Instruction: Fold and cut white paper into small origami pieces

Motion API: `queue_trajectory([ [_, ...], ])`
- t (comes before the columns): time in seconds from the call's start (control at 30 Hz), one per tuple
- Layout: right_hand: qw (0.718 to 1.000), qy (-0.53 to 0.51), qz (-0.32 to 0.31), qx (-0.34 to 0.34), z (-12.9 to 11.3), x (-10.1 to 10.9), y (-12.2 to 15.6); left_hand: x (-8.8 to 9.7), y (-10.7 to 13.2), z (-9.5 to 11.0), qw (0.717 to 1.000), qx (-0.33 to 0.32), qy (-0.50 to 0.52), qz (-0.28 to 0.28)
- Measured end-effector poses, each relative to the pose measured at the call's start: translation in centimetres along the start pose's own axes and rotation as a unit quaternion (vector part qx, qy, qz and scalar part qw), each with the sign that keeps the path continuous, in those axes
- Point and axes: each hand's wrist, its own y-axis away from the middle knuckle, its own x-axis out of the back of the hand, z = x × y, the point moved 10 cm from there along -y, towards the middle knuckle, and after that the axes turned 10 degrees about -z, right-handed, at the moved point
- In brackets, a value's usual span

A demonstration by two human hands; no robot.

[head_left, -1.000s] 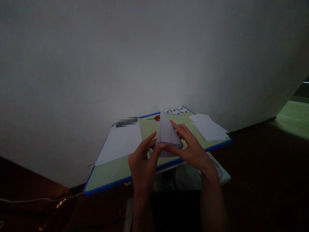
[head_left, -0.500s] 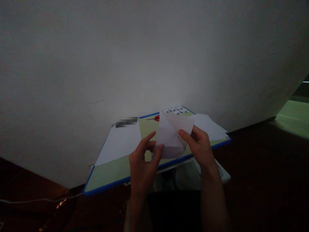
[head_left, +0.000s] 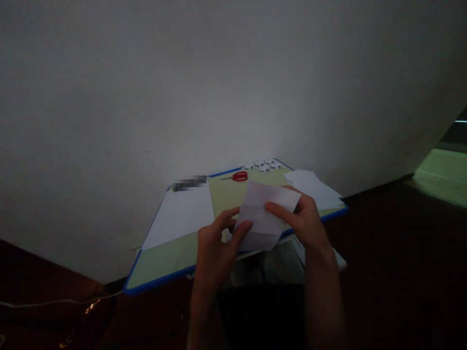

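A folded white sheet of paper, creased across its surface, is held up above the near edge of the table. My left hand pinches its left edge, thumb on the front and fingers behind. On the right, my right hand grips the paper with the thumb pressed on its face; the fingers behind are partly hidden. Beyond the paper lie scissors with red handles, pointing left. Several small white folded paper pieces sit in rows at the table's far corner.
The table has a pale green top and blue rim, and stands against a grey wall. White sheets lie at its left and a stack of paper at its right. A pixelated dark item rests at the back left.
Both hands have lowered the paper slightly and tilted it, uncovering the scissors' handles. My left fingers, spread before, have closed onto the paper's left edge.
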Motion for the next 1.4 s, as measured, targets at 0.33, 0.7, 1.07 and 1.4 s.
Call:
queue_trajectory([
  [0.33, 0.999, 0.024, 0.006, 0.022, 0.4, 1.8, 0.3, 0.5, 0.3, 0.6, 1.0, -0.017, 0.0, -0.02],
  [0.7, 0.999, 0.029, -0.017, 0.032, 0.0, 1.4, 0.2, 0.2, 0.5, 1.3, 0.997, -0.055, 0.007, -0.059],
  [1.07, 0.997, -0.07, -0.005, -0.015, 0.3, 0.4, -0.1, -0.7, 0.5, 2.4, 0.988, -0.101, 0.02, -0.113],
  [1.4, 0.999, -0.029, 0.026, 0.022, -1.8, -1.8, 0.3, 0.5, 0.3, 2.9, 0.983, -0.154, -0.085, 0.055],
])
